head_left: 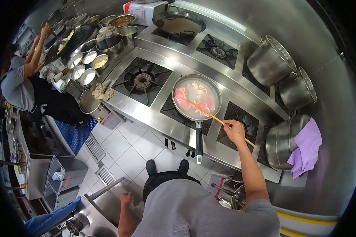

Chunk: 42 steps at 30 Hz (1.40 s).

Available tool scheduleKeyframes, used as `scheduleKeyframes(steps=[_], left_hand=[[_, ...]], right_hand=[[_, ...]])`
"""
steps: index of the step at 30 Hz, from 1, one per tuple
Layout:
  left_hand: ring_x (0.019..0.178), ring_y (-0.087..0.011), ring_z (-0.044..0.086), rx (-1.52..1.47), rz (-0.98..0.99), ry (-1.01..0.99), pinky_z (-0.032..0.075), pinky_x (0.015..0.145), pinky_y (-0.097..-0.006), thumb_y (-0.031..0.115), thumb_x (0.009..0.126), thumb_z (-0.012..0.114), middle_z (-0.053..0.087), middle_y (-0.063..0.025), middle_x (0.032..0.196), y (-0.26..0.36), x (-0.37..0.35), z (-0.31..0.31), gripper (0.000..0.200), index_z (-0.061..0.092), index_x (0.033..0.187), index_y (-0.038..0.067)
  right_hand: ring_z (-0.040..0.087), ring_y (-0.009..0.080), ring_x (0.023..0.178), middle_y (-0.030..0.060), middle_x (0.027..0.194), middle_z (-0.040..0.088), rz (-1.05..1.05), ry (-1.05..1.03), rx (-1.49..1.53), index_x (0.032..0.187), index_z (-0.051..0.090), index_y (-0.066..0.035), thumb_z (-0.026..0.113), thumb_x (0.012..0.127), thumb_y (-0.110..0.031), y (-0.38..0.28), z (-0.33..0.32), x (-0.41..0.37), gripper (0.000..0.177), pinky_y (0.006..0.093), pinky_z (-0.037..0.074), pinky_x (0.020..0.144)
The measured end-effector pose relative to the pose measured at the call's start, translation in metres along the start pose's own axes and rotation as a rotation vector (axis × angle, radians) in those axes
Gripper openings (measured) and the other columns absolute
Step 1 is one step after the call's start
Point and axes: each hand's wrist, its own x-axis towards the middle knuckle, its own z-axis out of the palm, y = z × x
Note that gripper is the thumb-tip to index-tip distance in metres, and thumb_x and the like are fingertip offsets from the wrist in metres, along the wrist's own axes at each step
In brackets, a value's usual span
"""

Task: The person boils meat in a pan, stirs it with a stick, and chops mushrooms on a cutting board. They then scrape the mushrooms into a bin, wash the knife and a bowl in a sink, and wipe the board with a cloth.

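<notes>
My right hand is closed round long wooden chopsticks, whose tips reach into a frying pan. Pink and partly whitened slices of meat lie in cloudy liquid in the pan, which stands on a stove burner. Its black handle points toward me, and neither of my hands touches it. Down by my left side, my left hand is curled closed, away from the stove; whether anything small is inside it is hidden.
Left of the pan is a bare burner. Large pots and a purple cloth are at the right. At far left a co-worker works over a wok, near metal bowls.
</notes>
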Motion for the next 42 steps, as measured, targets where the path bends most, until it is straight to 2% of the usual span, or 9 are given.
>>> scheduleKeyframes(steps=[7,10,13,16,25,28,32,37,42], left_hand=[[0.056,-0.0187,0.060,-0.011,-0.056,-0.018,0.048,0.056,-0.0352,0.028,0.081,0.066,0.063,-0.0088,0.061,0.018,-0.007,-0.006,0.032,0.072,0.078,-0.003],[0.049,-0.0132,0.052,-0.054,-0.050,-0.089,0.039,0.044,-0.0292,0.021,0.082,0.064,0.056,-0.0032,0.059,0.028,0.000,-0.012,0.022,0.065,0.074,0.000],[0.048,-0.0123,0.051,-0.012,0.039,-0.057,0.037,0.043,-0.0282,0.018,0.082,0.064,0.054,-0.0021,0.058,0.033,0.005,-0.013,0.020,0.064,0.074,0.000],[0.048,-0.0120,0.051,-0.040,0.035,-0.059,0.037,0.043,-0.0275,0.017,0.082,0.063,0.054,-0.0018,0.059,0.034,0.016,-0.011,0.018,0.065,0.076,-0.001],[0.050,-0.0129,0.053,-0.115,-0.026,-0.058,0.040,0.044,-0.0284,0.020,0.083,0.067,0.057,-0.0040,0.062,0.006,0.014,0.002,0.024,0.066,0.084,-0.004],[0.059,-0.0195,0.063,-0.099,-0.054,-0.011,0.049,0.058,-0.0355,0.030,0.084,0.066,0.065,-0.0108,0.064,-0.013,0.007,0.008,0.034,0.070,0.078,-0.003],[0.064,-0.0232,0.066,0.108,-0.042,0.013,0.051,0.062,-0.0362,0.035,0.083,0.065,0.068,-0.0134,0.068,-0.045,0.022,0.014,0.039,0.072,0.081,-0.004],[0.068,-0.0261,0.068,0.015,-0.095,-0.050,0.051,0.066,-0.0384,0.037,0.082,0.066,0.069,-0.0151,0.070,0.011,-0.007,0.001,0.041,0.073,0.082,-0.004],[0.061,-0.0177,0.062,-0.043,-0.011,-0.048,0.047,0.056,-0.0343,0.028,0.086,0.066,0.064,-0.0095,0.064,0.021,0.016,-0.001,0.034,0.069,0.082,-0.005]], right_hand=[[0.069,0.0273,0.087,0.0076,0.095,0.073,0.022,-0.049,0.073,0.102,0.077,-0.017,0.066,0.083,-0.023,0.004,-0.010,-0.006,0.023,0.0387,0.053,0.079],[0.069,0.0285,0.084,0.0070,0.093,0.072,-0.045,-0.031,0.078,0.101,0.077,-0.017,0.067,0.083,-0.023,0.003,-0.010,-0.003,0.022,0.0399,0.053,0.077],[0.068,0.0300,0.081,0.0073,0.089,0.069,-0.111,0.028,0.023,0.099,0.077,-0.016,0.067,0.082,-0.021,-0.014,-0.011,0.000,0.020,0.0415,0.053,0.074],[0.067,0.0310,0.079,0.0082,0.084,0.067,-0.172,0.114,-0.122,0.097,0.077,-0.016,0.068,0.081,-0.017,-0.032,-0.011,0.001,0.018,0.0428,0.053,0.070],[0.067,0.0317,0.076,0.0085,0.082,0.066,-0.280,0.038,-0.171,0.097,0.077,-0.016,0.068,0.080,-0.015,-0.052,-0.030,-0.011,0.019,0.0444,0.053,0.067],[0.067,0.0315,0.074,0.0080,0.079,0.066,-0.346,0.057,-0.268,0.094,0.077,-0.014,0.069,0.077,-0.013,-0.053,-0.048,-0.018,0.019,0.0435,0.053,0.065],[0.067,0.0312,0.074,0.0075,0.080,0.066,-0.340,0.133,-0.343,0.091,0.077,-0.012,0.069,0.075,-0.011,-0.050,-0.070,-0.018,0.018,0.0435,0.054,0.065],[0.067,0.0325,0.073,0.0094,0.081,0.065,-0.335,0.128,-0.405,0.092,0.077,-0.013,0.069,0.075,-0.011,-0.033,-0.048,-0.011,0.018,0.0443,0.054,0.066],[0.067,0.0334,0.076,0.0104,0.082,0.064,-0.283,0.238,-0.402,0.094,0.075,-0.012,0.069,0.077,-0.011,-0.019,-0.034,0.008,0.018,0.0447,0.054,0.067]])
